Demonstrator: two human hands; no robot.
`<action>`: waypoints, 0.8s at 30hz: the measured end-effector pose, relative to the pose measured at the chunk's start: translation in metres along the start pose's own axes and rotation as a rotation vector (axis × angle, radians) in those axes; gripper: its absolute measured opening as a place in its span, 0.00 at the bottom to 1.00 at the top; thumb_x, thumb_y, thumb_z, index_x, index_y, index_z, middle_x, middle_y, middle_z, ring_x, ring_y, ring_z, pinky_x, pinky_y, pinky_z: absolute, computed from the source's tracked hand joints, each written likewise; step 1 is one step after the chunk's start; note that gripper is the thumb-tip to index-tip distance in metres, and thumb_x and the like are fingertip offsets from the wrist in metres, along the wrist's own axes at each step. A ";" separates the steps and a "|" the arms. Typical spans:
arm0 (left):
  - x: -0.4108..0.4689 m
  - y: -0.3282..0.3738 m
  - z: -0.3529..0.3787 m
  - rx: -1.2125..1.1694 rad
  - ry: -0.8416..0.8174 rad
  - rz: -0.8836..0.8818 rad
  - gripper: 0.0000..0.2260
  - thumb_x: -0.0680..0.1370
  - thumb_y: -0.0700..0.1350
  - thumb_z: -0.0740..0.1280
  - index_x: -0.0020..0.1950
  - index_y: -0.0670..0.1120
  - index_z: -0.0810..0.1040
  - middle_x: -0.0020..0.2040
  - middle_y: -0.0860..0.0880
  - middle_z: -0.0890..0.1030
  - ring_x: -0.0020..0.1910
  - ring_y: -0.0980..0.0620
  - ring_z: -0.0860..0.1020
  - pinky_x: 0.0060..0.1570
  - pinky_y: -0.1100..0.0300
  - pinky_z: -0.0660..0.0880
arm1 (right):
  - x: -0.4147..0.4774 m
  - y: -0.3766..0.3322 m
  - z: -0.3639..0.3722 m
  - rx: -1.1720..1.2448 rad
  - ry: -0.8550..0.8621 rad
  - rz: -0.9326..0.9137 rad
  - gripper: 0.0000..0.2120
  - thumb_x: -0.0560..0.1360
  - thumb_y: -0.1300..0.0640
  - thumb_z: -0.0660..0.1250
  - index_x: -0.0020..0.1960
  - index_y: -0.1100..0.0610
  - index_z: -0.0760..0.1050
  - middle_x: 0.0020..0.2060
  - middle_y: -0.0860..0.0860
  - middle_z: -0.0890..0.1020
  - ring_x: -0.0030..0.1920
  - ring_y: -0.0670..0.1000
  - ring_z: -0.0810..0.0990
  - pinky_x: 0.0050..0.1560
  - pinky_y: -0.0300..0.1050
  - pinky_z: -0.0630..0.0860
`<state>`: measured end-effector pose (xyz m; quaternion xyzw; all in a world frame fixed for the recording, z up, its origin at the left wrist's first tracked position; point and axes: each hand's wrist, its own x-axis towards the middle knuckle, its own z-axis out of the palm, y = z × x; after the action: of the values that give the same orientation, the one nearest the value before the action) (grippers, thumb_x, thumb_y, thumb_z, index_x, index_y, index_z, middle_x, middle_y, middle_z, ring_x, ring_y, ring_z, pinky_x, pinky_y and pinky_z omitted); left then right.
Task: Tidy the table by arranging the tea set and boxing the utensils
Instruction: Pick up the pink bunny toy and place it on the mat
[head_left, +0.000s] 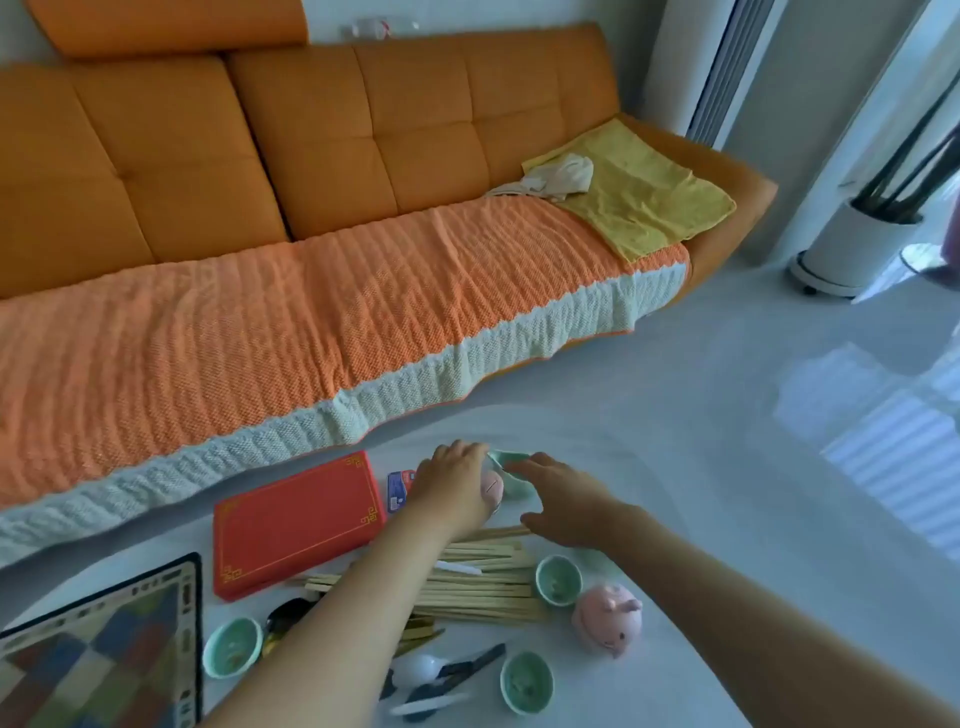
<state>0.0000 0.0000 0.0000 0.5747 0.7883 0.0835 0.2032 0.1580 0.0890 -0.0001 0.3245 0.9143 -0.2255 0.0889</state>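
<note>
On the white table, my left hand (454, 483) curls over a small pink vessel (492, 491) at the far side. Touching it on the right is a pale green cup (514, 462), and the fingertips of my right hand (563, 501) rest at its rim with the thumb spread apart. A pink pig-shaped teapot (605, 618) stands nearer me on the right. Three more green cups (558, 579) (231, 647) (525, 680) sit around a pile of wooden chopsticks (478, 584). Spoons (431, 675) lie at the front. A closed red box (296, 525) lies left of my hands.
A patterned tablet (98, 654) lies at the table's left front. A small blue and red packet (400, 488) sits beside the red box. An orange sofa (311, 291) with a knitted throw runs just behind the table. Grey floor spreads to the right.
</note>
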 end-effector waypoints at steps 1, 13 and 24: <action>0.005 -0.005 0.008 0.010 0.006 -0.008 0.28 0.77 0.55 0.65 0.75 0.49 0.62 0.72 0.48 0.67 0.70 0.46 0.64 0.66 0.50 0.64 | 0.010 0.001 0.008 -0.061 0.026 -0.044 0.34 0.73 0.49 0.69 0.76 0.46 0.60 0.71 0.48 0.68 0.67 0.54 0.71 0.65 0.48 0.68; 0.041 -0.065 0.087 0.042 0.189 -0.017 0.31 0.69 0.69 0.66 0.64 0.51 0.73 0.64 0.51 0.70 0.66 0.48 0.64 0.64 0.53 0.62 | 0.087 0.016 0.060 -0.412 0.174 -0.290 0.27 0.70 0.43 0.72 0.68 0.41 0.70 0.62 0.46 0.78 0.72 0.49 0.64 0.74 0.57 0.46; -0.047 -0.053 0.059 -0.671 0.399 0.036 0.19 0.71 0.54 0.75 0.58 0.56 0.73 0.54 0.60 0.78 0.54 0.59 0.78 0.52 0.61 0.75 | 0.021 -0.044 0.025 -0.009 0.322 -0.350 0.33 0.69 0.48 0.75 0.71 0.43 0.66 0.59 0.44 0.79 0.58 0.48 0.77 0.56 0.43 0.69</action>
<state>-0.0101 -0.0672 -0.0621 0.4625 0.7310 0.4504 0.2213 0.1144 0.0589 -0.0130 0.1924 0.9600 -0.1786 -0.0970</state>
